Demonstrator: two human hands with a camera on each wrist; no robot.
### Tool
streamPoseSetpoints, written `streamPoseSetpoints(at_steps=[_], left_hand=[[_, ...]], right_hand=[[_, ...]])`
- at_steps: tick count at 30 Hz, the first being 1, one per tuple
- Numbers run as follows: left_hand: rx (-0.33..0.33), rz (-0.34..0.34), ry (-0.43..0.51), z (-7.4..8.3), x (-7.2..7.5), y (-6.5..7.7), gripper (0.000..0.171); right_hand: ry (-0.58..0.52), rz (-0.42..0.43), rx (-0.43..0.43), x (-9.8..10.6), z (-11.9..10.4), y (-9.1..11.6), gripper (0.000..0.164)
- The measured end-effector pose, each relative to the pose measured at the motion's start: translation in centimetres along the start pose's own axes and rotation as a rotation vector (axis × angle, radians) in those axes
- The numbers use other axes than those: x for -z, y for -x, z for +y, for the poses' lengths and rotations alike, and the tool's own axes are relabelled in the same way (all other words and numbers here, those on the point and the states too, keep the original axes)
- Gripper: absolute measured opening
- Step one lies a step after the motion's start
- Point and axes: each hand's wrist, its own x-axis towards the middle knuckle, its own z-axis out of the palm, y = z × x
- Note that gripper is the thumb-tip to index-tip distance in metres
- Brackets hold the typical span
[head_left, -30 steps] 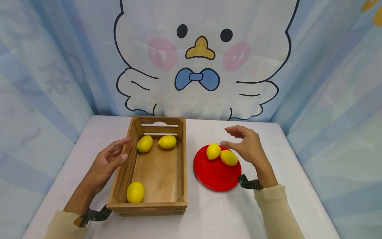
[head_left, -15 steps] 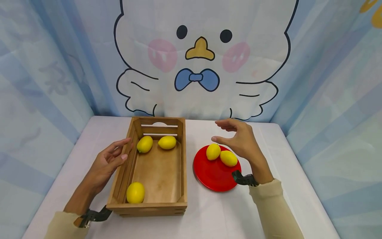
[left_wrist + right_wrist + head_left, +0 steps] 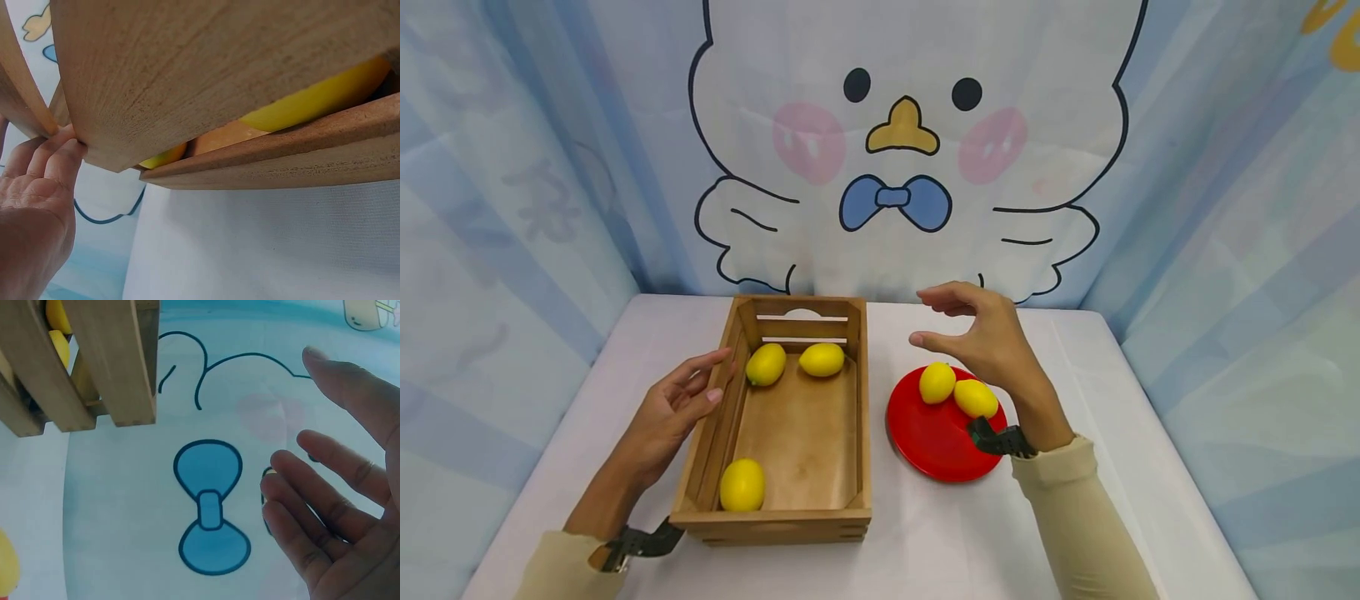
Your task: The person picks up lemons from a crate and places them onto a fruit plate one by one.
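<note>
A wooden crate (image 3: 805, 527) stands left of centre in the head view, with lemons (image 3: 766, 364) lying inside it. Two lie at its far end and another lemon (image 3: 742, 485) at the near left corner. My left hand (image 3: 672, 412) rests its fingers on the crate's left side, seen close up in the left wrist view against the slats (image 3: 187, 81). To the right, a red plate (image 3: 936, 450) bears two lemons (image 3: 937, 382) side by side. Above the plate's far edge, my right hand (image 3: 985, 333) hovers with thumb and fingers apart, holding nothing.
A white cloth (image 3: 917, 542) covers the table. Behind it hangs a curtain (image 3: 895, 258) printed with a cartoon bird, and blue-striped curtains (image 3: 497, 250) close off both sides. Dark straps (image 3: 1000, 439) sit on the wrists.
My right hand has moved left and away from me, from the plate's right edge to above its far edge. My left hand, the crate and the lemons have stayed in place.
</note>
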Motion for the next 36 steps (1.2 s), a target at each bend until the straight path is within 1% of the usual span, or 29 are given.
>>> streamPoseSetpoints(at_steps=[3, 8, 12, 20, 27, 36], left_hand=[[-0.007, -0.003, 0.007, -0.1, 0.0, 0.0, 0.055], [0.004, -0.001, -0.001, 0.0, -0.1, 0.0, 0.055], [0.000, -0.002, 0.002, 0.0, -0.1, 0.0, 0.055], [0.006, 0.003, -0.006, 0.1, -0.1, 0.0, 0.056], [0.018, 0.009, -0.012, 0.2, -0.1, 0.1, 0.056], [0.013, 0.008, -0.009, 0.1, -0.1, 0.1, 0.056]], right_hand=[[-0.007, 0.001, 0.022, -0.2, -0.5, -0.4, 0.052], [-0.031, -0.001, 0.029, -0.6, -1.1, -0.9, 0.052], [-0.056, -0.008, 0.040, -0.9, -1.7, -1.3, 0.051], [-0.069, -0.017, 0.071, -1.6, -2.9, -2.1, 0.055], [-0.107, -0.027, 0.120, -2.0, -4.0, -2.7, 0.052], [-0.161, -0.055, 0.151, -2.8, -5.4, -3.4, 0.051]])
